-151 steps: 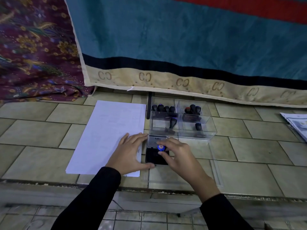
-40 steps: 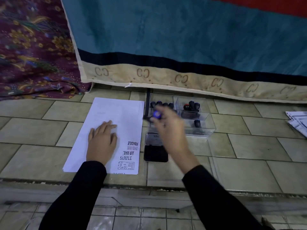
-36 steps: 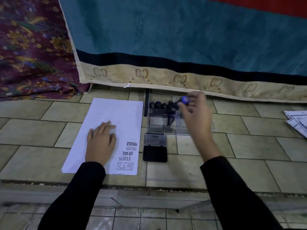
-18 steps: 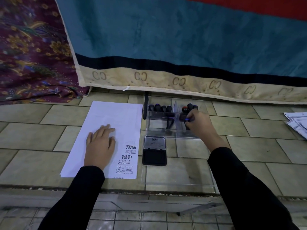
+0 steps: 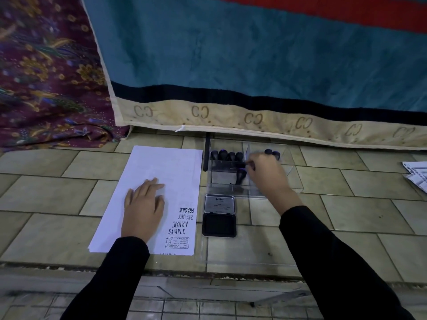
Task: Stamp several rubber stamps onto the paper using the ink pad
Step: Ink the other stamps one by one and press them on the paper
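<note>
Shifted left in the clear box (image 5: 294,181) since earlier: right hand (image 5: 268,176), among the stamps (image 5: 227,155), grip impossible to tell. Left hand (image 5: 143,206) spread flat on paper (image 5: 166,165) beside open ink pad (image 5: 219,224).

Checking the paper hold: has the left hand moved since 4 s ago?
Yes. The left hand went left, from beside the ink pad to the middle of the paper, where it lies flat.

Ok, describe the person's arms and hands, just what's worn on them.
Both arms are covered by long, plain black sleeves, the left sleeve and right sleeve ending at the wrists. The left hand and right hand are bare: no gloves, rings or watch visible.
</note>
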`<state>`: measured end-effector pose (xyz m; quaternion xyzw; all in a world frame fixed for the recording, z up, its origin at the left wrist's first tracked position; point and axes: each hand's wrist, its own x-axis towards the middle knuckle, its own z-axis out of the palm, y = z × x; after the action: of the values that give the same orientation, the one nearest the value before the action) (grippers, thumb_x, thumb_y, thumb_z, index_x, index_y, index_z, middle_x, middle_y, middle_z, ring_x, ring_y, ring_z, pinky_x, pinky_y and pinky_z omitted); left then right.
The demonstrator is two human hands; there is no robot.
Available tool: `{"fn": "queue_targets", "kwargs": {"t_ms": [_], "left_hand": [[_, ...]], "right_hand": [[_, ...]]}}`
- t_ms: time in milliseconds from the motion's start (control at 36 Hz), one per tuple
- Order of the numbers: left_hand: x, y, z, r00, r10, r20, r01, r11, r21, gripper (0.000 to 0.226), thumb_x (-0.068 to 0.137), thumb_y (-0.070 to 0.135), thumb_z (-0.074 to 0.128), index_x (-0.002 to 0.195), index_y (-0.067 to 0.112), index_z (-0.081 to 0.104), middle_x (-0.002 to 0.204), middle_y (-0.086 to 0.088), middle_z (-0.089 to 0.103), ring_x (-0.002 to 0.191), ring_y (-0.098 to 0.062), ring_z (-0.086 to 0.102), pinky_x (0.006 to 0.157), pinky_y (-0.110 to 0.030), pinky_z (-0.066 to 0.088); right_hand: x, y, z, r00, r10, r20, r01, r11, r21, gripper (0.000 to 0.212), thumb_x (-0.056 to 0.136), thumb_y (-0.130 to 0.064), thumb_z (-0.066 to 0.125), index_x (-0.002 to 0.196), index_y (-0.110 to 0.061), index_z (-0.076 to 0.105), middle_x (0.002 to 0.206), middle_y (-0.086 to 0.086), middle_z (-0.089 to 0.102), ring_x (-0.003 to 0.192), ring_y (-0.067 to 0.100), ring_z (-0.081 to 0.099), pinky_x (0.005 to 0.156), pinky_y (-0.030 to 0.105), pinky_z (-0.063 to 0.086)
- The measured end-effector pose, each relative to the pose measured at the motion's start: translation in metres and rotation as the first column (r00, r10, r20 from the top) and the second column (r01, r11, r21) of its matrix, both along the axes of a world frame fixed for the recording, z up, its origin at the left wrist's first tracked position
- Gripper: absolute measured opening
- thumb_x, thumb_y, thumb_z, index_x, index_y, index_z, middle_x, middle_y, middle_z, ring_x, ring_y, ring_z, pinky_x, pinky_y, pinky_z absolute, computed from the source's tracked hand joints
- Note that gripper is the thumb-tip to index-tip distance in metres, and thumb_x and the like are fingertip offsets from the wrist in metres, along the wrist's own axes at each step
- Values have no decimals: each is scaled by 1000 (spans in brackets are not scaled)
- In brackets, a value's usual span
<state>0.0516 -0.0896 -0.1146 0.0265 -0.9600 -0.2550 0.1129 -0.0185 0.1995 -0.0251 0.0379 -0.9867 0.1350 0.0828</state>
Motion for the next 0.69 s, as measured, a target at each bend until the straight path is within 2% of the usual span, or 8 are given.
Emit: {"fn": "queue_targets", "kwargs": {"t_ms": [222,306,361,445,500,556,639,695], "left_hand": [[-1,-7,1,1000,-3,-22,7,988,157,35,93,10,52,125,23,56,143,6,50,138,-12,36,117,-37,10],[-3,-8,2,1000,18,-13,-13,957,290,35,94,9,52,121,29,56,136,13,53,136,-6,35,116,-34,10],[-4,-11,1,998,51,37,-62,907,417,34,96,13,51,120,36,56,133,18,52,135,-8,31,117,-33,12],[-6,-15,4,995,48,87,-92,776,624,35,97,14,51,122,37,57,134,18,54,135,-12,37,114,-38,28],[-5,-14,10,998,39,54,-66,671,738,35,96,10,51,118,37,57,127,22,58,126,2,46,107,-28,34],[-3,-13,15,998,63,22,-57,622,781,32,97,9,50,117,33,58,121,26,62,118,13,48,105,-23,34],[4,-12,15,994,86,-71,-13,721,693,33,97,12,48,115,37,61,123,27,59,121,11,46,100,-16,32],[8,-8,16,989,65,-133,31,789,614,33,96,16,51,114,42,60,126,23,58,124,6,44,97,-7,31]], "right_hand": [[-8,-25,-8,998,-9,55,-8,951,309,9,87,-18,59,91,-9,62,91,12,67,85,31,64,58,31,40],[-6,-29,-8,998,-20,56,-2,932,362,7,84,-13,64,90,-10,61,90,11,68,82,30,65,58,31,41],[-5,-31,-9,998,-14,59,-8,934,358,9,84,-12,65,92,-9,62,92,11,68,85,30,65,61,32,44],[-4,-30,-7,999,8,46,-21,959,284,12,84,-14,65,95,-10,63,97,12,65,91,30,62,67,33,47],[-3,-28,-4,998,41,54,-48,987,151,14,82,-16,66,95,-12,63,97,11,64,92,30,60,68,34,48],[0,-26,-2,995,76,69,-77,997,14,15,80,-17,68,93,-14,61,93,9,66,90,28,61,66,33,47],[7,-24,-2,994,96,55,-89,990,-110,19,80,-20,71,93,-15,59,90,7,67,85,26,62,65,33,49],[13,-22,-2,994,106,6,-102,972,-213,25,81,-20,71,103,-14,60,96,7,67,88,23,62,72,34,53]]}}
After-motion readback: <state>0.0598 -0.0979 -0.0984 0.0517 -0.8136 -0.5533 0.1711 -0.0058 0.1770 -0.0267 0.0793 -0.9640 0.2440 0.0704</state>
